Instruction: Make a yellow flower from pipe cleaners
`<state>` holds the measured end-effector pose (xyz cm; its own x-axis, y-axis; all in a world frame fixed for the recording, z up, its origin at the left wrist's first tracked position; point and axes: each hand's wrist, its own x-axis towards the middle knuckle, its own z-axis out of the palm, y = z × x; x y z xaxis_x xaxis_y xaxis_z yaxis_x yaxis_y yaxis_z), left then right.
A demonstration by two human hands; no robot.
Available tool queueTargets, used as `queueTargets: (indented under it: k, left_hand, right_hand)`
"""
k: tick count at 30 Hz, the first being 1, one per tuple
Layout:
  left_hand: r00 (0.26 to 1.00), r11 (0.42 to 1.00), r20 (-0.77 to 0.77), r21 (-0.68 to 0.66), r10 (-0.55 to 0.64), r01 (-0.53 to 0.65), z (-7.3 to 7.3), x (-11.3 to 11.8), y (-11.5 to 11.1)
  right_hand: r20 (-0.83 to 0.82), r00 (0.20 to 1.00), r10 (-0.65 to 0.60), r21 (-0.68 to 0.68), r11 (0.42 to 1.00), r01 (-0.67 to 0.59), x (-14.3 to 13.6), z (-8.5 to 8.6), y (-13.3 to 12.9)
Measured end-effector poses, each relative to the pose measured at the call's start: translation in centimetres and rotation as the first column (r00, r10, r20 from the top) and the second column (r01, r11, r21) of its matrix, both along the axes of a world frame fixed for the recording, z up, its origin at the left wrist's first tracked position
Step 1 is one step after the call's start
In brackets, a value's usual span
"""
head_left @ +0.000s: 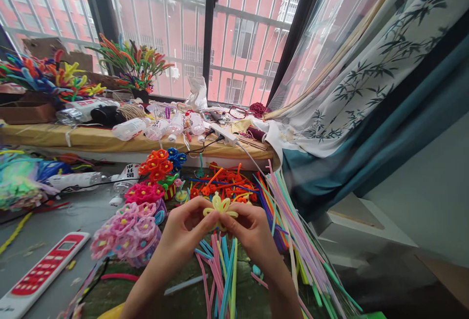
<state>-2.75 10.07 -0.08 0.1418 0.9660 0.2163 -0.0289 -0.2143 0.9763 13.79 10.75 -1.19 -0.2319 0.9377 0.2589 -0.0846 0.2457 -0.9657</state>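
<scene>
Between my two hands is a pale yellow pipe-cleaner flower (221, 205) with several looped petals. My left hand (190, 223) pinches its left side between thumb and fingers. From the other side, my right hand (249, 226) grips it in the same way, the thumbs almost meeting at its lower middle. Below the hands lie loose pink, blue and yellow pipe cleaners (225, 277). Orange pipe-cleaner pieces (227, 182) are heaped just beyond. Left of my left hand stand bunches of finished pink flowers (128, 231) and orange flowers (156, 163).
Long pastel pipe cleaners (296, 226) lie to the right. A red-and-white remote-like object (44, 275) rests at left. Plastic bottles (130, 128), a power strip (223, 135) and a potted pipe-cleaner plant (137, 67) line the windowsill. A curtain (351, 89) hangs at right.
</scene>
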Motion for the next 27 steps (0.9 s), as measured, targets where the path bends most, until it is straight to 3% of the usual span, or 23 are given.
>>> queueTargets:
  k: [5, 11, 16, 20, 27]
  left_hand:
    - [0.995, 0.996, -0.039, 0.024, 0.091, -0.09, 0.4, 0.2, -0.5]
    - [0.98, 0.999, -0.199, 0.048, 0.027, -0.018, 1.1, -0.1, -0.7]
    - [0.922, 0.968, -0.367, 0.251, 0.12, -0.026, 1.2, -0.2, -1.1]
    - [0.907, 0.925, -0.396, 0.379, 0.141, 0.021, 1.7, -0.3, -1.5]
    - [0.976, 0.987, -0.197, 0.144, 0.098, -0.07, 1.8, -0.6, -1.6]
  right_hand:
    - [0.104, 0.995, 0.005, 0.031, 0.999, -0.008, 0.8, 0.4, -0.3]
    - [0.116, 0.992, -0.049, 0.079, 0.996, 0.04, 0.9, 0.8, -0.4]
    - [0.021, 0.998, 0.062, -0.059, 0.996, -0.061, 1.3, 0.8, -0.4]
    - [-0.015, 0.991, 0.133, -0.099, 0.986, -0.134, 1.6, 0.7, -0.5]
    - [-0.061, 0.997, 0.038, 0.038, 0.999, -0.036, 1.3, 0.8, -0.1]
